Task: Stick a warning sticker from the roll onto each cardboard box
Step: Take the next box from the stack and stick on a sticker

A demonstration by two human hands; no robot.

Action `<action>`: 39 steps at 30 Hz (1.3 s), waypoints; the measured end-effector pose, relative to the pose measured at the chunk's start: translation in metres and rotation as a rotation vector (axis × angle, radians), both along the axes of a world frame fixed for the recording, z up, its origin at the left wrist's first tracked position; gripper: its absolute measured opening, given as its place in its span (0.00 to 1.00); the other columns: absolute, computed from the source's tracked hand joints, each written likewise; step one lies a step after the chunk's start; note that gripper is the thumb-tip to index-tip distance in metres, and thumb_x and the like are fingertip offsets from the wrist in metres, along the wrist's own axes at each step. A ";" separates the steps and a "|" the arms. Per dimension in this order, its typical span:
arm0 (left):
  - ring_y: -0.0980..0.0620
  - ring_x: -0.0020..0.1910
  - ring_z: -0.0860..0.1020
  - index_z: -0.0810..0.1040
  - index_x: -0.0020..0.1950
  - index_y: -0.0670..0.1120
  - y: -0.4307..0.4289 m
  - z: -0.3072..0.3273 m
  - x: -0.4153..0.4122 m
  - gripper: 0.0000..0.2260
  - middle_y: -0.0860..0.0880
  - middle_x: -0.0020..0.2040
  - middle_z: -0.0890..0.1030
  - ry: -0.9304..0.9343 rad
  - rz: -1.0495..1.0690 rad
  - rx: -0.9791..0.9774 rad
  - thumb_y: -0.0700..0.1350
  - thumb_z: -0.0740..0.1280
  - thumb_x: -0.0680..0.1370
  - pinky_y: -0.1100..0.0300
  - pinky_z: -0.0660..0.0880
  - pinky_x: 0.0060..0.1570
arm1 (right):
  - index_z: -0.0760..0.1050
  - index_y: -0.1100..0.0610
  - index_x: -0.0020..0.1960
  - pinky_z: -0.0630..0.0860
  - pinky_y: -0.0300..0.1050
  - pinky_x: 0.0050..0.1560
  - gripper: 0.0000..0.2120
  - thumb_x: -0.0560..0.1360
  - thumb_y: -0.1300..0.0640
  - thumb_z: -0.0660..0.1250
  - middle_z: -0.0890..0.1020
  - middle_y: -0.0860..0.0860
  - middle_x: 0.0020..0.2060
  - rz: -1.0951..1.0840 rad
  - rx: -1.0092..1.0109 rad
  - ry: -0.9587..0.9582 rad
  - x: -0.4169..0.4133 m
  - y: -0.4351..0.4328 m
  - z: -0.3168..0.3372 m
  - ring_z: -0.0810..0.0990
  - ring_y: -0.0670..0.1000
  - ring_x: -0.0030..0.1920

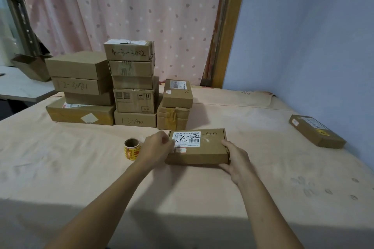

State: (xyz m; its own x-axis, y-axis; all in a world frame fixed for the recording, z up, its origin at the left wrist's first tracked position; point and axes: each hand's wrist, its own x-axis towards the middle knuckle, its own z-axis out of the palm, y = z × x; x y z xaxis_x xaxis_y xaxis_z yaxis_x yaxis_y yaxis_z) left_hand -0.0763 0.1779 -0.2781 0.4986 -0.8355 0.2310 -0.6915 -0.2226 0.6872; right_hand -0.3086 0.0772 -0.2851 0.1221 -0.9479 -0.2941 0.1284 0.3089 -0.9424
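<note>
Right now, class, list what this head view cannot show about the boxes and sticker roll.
The label on the flat box, left end: head view, covered by the left hand.
The sticker roll print: head view, too small, blurred.
The flat box's right front corner: head view, under the right hand.

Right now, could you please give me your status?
Right hand grips flat box at near right corner. Left hand at its left edge, grip unclear. Sticker roll stands left of it. Nothing else on the box.
</note>
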 end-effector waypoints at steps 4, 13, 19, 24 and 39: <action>0.50 0.55 0.80 0.82 0.58 0.47 0.004 -0.019 -0.003 0.08 0.47 0.60 0.83 0.072 -0.012 -0.058 0.44 0.67 0.80 0.55 0.78 0.49 | 0.77 0.59 0.61 0.83 0.46 0.43 0.18 0.78 0.49 0.69 0.84 0.56 0.54 -0.022 -0.045 0.099 0.000 0.003 -0.016 0.85 0.54 0.53; 0.54 0.46 0.79 0.84 0.54 0.45 0.013 -0.033 -0.002 0.07 0.47 0.56 0.85 0.065 -0.001 -0.174 0.38 0.69 0.78 0.57 0.80 0.46 | 0.78 0.56 0.56 0.73 0.50 0.55 0.14 0.81 0.47 0.63 0.81 0.56 0.56 -0.028 -0.414 0.858 0.008 -0.004 -0.024 0.78 0.60 0.57; 0.54 0.47 0.80 0.83 0.55 0.45 0.021 -0.032 0.005 0.06 0.47 0.58 0.83 0.038 -0.011 -0.154 0.41 0.70 0.79 0.66 0.75 0.41 | 0.80 0.56 0.56 0.75 0.49 0.55 0.14 0.80 0.47 0.66 0.83 0.53 0.54 0.009 -0.382 0.766 0.010 -0.001 -0.024 0.79 0.57 0.56; 0.49 0.52 0.79 0.78 0.62 0.46 0.033 -0.023 0.008 0.12 0.49 0.60 0.80 -0.206 -0.081 -0.099 0.50 0.68 0.81 0.59 0.73 0.44 | 0.80 0.54 0.52 0.77 0.47 0.46 0.09 0.78 0.48 0.69 0.83 0.51 0.50 -0.015 -0.299 0.586 0.005 -0.005 -0.020 0.81 0.54 0.50; 0.48 0.52 0.76 0.78 0.68 0.49 0.077 -0.020 0.102 0.19 0.50 0.57 0.81 -0.654 -0.092 0.051 0.39 0.70 0.78 0.55 0.78 0.42 | 0.81 0.50 0.46 0.72 0.36 0.43 0.04 0.78 0.56 0.69 0.83 0.42 0.45 0.118 -0.681 0.571 0.053 0.023 0.004 0.80 0.41 0.47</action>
State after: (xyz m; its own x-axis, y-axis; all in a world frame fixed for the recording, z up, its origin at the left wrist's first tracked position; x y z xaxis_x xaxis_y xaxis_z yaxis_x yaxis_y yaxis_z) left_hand 0.0262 0.2545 -0.2981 0.1952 -0.8857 0.4212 -0.9804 -0.1638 0.1098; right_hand -0.2557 0.1005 -0.2812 0.2367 -0.9299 0.2816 -0.4134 -0.3587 -0.8369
